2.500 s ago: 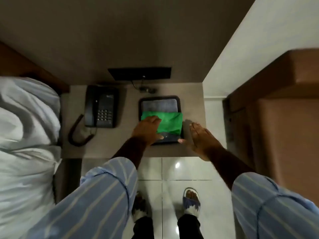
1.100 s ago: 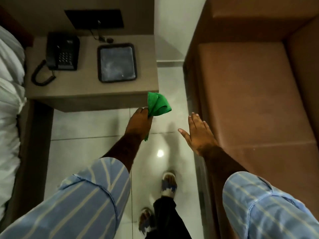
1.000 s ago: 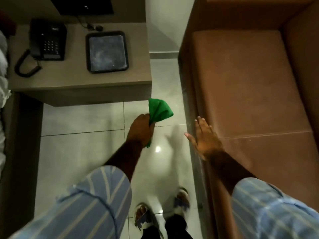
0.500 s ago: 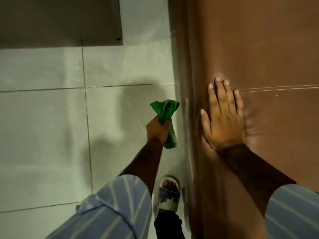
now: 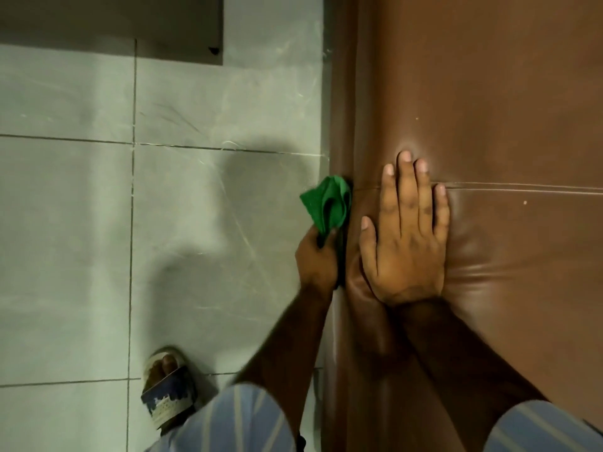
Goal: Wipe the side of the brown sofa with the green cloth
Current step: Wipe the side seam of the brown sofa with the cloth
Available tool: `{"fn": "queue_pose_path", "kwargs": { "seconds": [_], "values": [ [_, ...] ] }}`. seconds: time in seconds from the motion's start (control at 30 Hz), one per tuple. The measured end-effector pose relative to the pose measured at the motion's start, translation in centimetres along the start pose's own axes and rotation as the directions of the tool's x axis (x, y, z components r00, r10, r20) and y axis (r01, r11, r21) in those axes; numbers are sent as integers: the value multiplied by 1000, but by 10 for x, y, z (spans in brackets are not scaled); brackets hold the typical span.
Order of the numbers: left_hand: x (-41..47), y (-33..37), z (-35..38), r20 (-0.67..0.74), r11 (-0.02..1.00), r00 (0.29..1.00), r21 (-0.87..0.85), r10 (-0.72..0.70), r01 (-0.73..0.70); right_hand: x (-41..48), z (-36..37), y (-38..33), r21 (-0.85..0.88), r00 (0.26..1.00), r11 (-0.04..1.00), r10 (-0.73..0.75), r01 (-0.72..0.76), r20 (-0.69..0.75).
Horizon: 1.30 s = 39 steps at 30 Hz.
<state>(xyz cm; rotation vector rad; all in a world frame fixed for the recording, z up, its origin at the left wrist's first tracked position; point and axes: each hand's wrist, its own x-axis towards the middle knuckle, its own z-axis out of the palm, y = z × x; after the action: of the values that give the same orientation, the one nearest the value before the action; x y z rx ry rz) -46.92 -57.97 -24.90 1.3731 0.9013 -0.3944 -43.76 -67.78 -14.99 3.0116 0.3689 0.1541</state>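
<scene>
Cloth contact has just begun: our left hand (image 5: 318, 259), fisted around the green cloth (image 5: 328, 203), now presses it against the brown sofa (image 5: 489, 93) side, beside our flat, spread right hand (image 5: 406, 246); wiping can start.

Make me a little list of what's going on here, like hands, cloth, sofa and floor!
left hand: fist closed around the green cloth, at the sofa's side
green cloth: bunched, its loose end sticking out above the fist, up against the sofa's side
right hand: flat, fingers spread, palm down on the sofa's top
brown sofa: smooth and shiny, a seam running across by the fingertips
floor: grey tiles with scuff marks
sandalled foot: standing on the tiles left of the sofa
</scene>
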Motion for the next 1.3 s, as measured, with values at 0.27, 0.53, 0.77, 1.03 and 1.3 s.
{"fn": "queue_pose_path", "kwargs": {
  "seconds": [0.27, 0.53, 0.77, 1.03, 1.3],
  "values": [
    [53, 4, 4, -29, 947, 988, 283, -152, 154, 0, 0, 0, -2, 1000, 1000, -8, 8, 17],
    [-6, -52, -13, 84, 998, 995, -28, -58, 61, 0, -3, -1, 10, 1000, 1000, 0, 0, 24],
    [8, -59, -22, 71, 877, 992, 477, -105, 58, -1, -5, -2, 1, 1000, 1000, 7, -7, 20],
    [-35, -58, -16, -2, 990, 998, 130, 55, -54, 4, -20, 14, 80, 993, 992, -102, 98, 51],
    [-47, -118, -36, 105, 910, 987, 409, -124, 71, 1, -17, 17, 94, 992, 988, -125, 122, 23]
  ]
}}
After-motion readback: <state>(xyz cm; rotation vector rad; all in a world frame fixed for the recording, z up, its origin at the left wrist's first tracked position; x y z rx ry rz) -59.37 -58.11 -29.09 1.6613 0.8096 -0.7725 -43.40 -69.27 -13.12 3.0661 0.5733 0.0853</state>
